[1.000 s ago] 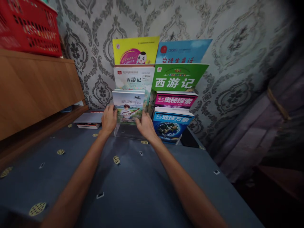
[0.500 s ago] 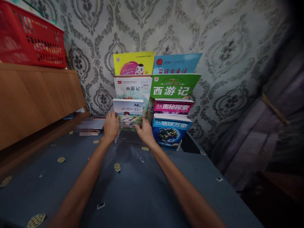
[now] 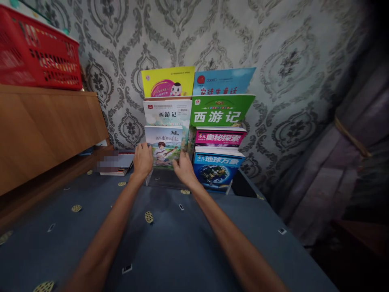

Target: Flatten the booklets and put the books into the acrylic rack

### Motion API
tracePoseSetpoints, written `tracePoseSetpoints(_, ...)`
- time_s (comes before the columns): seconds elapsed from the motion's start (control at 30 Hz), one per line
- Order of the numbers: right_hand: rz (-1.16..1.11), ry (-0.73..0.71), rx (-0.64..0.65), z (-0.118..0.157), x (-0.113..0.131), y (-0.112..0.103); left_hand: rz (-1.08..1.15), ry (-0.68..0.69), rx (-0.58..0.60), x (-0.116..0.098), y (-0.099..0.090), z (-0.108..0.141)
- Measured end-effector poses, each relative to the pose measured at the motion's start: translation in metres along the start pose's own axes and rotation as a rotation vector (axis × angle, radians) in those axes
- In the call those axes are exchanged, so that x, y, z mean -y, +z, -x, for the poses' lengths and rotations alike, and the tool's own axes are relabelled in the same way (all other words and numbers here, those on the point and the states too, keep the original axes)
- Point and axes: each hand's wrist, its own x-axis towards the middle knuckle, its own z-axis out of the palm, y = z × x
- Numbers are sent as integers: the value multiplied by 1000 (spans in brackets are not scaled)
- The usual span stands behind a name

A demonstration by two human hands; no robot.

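A book with a guitar-playing figure on its cover stands upright between my hands. My left hand grips its left edge, and my right hand grips the right edge near the lower corner. It is at the left front of a clear stepped book stand. Right behind it rises a pale book, with a yellow book at the back. In the right column stand a blue book with a globe, a pink-covered book, a green book and a light-blue book.
A dark blue cloth with pineapple prints covers the table. Further books lie flat at the left. A red basket sits on a wooden cabinet. Patterned wallpaper is behind, and a tied curtain hangs at the right.
Both hands keep hold of the guitar-cover book, which sits slightly closer to upright against the books behind. The whole view has shifted a little; the other books stay in place.
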Motion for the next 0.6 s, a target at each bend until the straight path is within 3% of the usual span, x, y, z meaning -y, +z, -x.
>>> tracePoseSetpoints(0.2,36,76,28,-1,10,-5,-38,-12,-37,-7,5,6)
tracePoseSetpoints(0.6,89,123,91,2,27,-16,210,21,-171,-3,19,-1)
